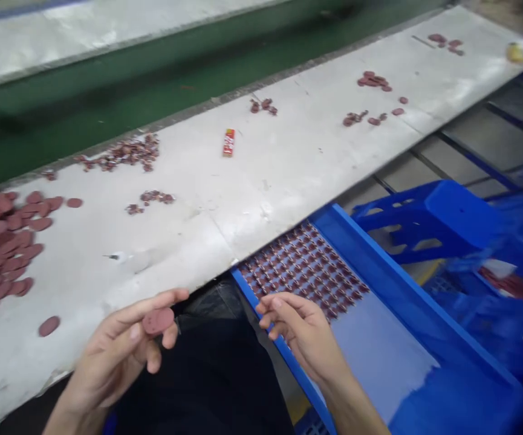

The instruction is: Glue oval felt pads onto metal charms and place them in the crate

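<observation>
A flat reddish-brown oval disc (158, 321) is pinched between the thumb and fingers of my left hand (107, 356), just off the table's near edge. My right hand (309, 335) hovers over the left rim of a blue tray (424, 290), thumb and fingertips together; whatever may be between them is too small to make out. Inside the tray, rows of small dark red pieces with shiny parts (306, 266) stand on a pale sheet (379, 344). A single disc (49, 326) lies on the table left of my left hand.
The long white table (288, 163) carries a disc pile (2, 248), small metal-and-red pieces (129, 151), a red packet (228, 142), a small white bottle with a thin tip (123, 257) and farther disc groups (373, 80). Blue crates (465, 211) stand at right.
</observation>
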Available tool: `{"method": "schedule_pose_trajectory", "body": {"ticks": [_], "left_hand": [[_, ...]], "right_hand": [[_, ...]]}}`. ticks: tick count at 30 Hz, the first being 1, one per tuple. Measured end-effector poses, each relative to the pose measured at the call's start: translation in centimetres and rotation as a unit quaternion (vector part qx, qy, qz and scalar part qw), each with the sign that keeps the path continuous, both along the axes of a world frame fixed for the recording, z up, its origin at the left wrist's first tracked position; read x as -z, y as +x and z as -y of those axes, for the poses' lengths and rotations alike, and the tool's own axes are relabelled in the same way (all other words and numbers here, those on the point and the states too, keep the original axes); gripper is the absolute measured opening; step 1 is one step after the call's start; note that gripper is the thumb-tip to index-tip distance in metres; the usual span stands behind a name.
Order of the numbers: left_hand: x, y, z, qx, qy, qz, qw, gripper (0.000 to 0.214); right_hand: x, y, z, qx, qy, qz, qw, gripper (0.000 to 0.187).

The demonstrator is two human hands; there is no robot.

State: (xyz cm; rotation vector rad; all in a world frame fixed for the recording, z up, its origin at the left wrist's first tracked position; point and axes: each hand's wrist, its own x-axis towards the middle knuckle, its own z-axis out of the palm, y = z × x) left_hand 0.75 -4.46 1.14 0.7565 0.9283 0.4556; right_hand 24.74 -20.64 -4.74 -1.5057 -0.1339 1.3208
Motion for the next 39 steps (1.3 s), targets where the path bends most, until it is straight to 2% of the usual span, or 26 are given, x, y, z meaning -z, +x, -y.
{"method": "schedule_pose_trajectory", "body": {"ticks": [3,6,8,10,12,16,18,21,23,25,28,31,35,39], "left_hand": [[-0.2,-1.3,0.4,-0.051,-0.039,0.033,0.997,0.036],[0.2,-3.1,0.1,-0.115,-0.058,0.060,0.990,0.037],[0.7,-4.3,-0.2,-0.154,-0.055,0.081,0.983,0.036],[1.5,-5.3,-0.5,-0.184,-0.051,0.107,0.976,0.033],[2.3,-5.9,-0.7,-0.198,-0.052,0.136,0.969,0.029],[3.1,-6.2,-1.4,-0.198,-0.062,0.184,0.961,0.028],[3.1,-6.2,-1.8,-0.195,-0.060,0.204,0.958,0.028],[3.0,-6.0,-2.3,-0.192,-0.062,0.227,0.953,0.026],[3.1,-5.8,-2.4,-0.189,-0.072,0.240,0.949,0.025],[3.2,-5.4,-2.5,-0.182,-0.080,0.259,0.945,0.025],[3.5,-4.8,-2.7,-0.177,-0.090,0.283,0.938,0.026],[3.7,-4.6,-2.8,-0.176,-0.097,0.289,0.936,0.027],[3.7,-4.6,-2.8,-0.181,-0.105,0.287,0.935,0.027],[3.7,-4.6,-2.7,-0.191,-0.111,0.283,0.933,0.028]], "right_hand": [[-0.4,-3.9,-5.8,-0.055,0.069,-0.186,0.979,0.044],[-0.3,-7.3,-10.2,-0.114,0.079,-0.353,0.925,0.058],[-0.4,-8.9,-12.4,-0.136,0.074,-0.431,0.889,0.071],[-0.7,-10.3,-14.5,-0.138,0.074,-0.478,0.865,0.077],[-0.9,-11.4,-16.5,-0.125,0.079,-0.498,0.854,0.078],[-1.2,-12.9,-20.4,-0.090,0.090,-0.480,0.868,0.061],[-1.6,-13.1,-21.4,-0.084,0.091,-0.446,0.886,0.049],[-3.2,-12.8,-20.9,-0.074,0.104,-0.365,0.922,0.044],[-4.4,-12.5,-19.8,-0.069,0.147,-0.239,0.957,0.045],[-5.3,-12.3,-18.5,-0.070,0.209,-0.053,0.974,0.039],[-5.9,-12.3,-17.3,-0.055,0.268,0.189,0.943,0.024],[-6.1,-12.8,-17.4,-0.021,0.271,0.321,0.907,0.024],[-6.6,-13.9,-18.2,0.014,0.265,0.413,0.871,0.031],[-6.6,-14.3,-18.1,0.039,0.257,0.423,0.868,0.025]]}}
